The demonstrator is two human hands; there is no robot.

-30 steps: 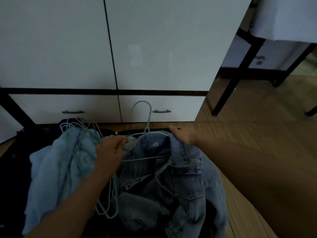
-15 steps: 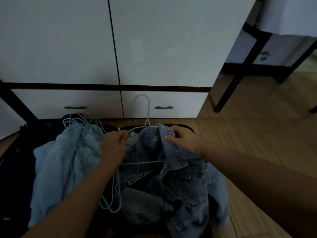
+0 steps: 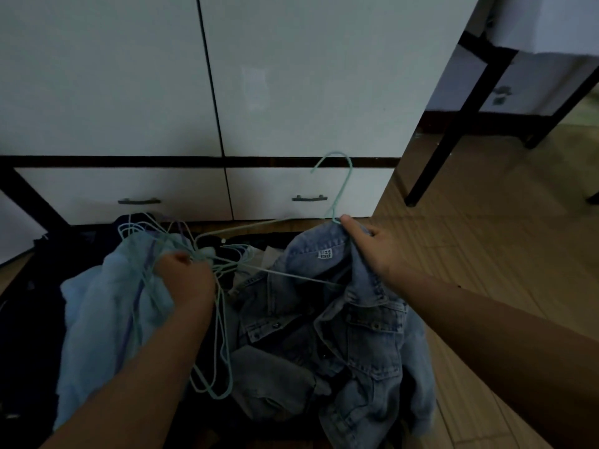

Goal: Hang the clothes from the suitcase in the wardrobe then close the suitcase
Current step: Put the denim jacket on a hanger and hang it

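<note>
A blue denim jacket (image 3: 353,328) lies over the dark open suitcase (image 3: 26,319) on the floor. A pale green wire hanger (image 3: 340,189) sits partly inside the jacket, with its hook sticking up at the collar. My right hand (image 3: 369,246) grips the jacket's collar at the base of that hook. My left hand (image 3: 188,280) holds a bunch of several pale green hangers (image 3: 214,361), which dangle below it, and the left end of the jacket's hanger. A light blue garment (image 3: 107,319) lies at the left on the suitcase.
The white wardrobe (image 3: 291,76) stands just behind the suitcase, its doors shut, with two drawers (image 3: 308,197) below. A black-legged table (image 3: 460,124) with a white cloth is at the right. Wooden floor (image 3: 486,238) extends to the right.
My right hand has pulled the jacket's collar and the hanger hook to the right and slightly up. The left hand stays on the bunch of hangers. The jacket is spread wider.
</note>
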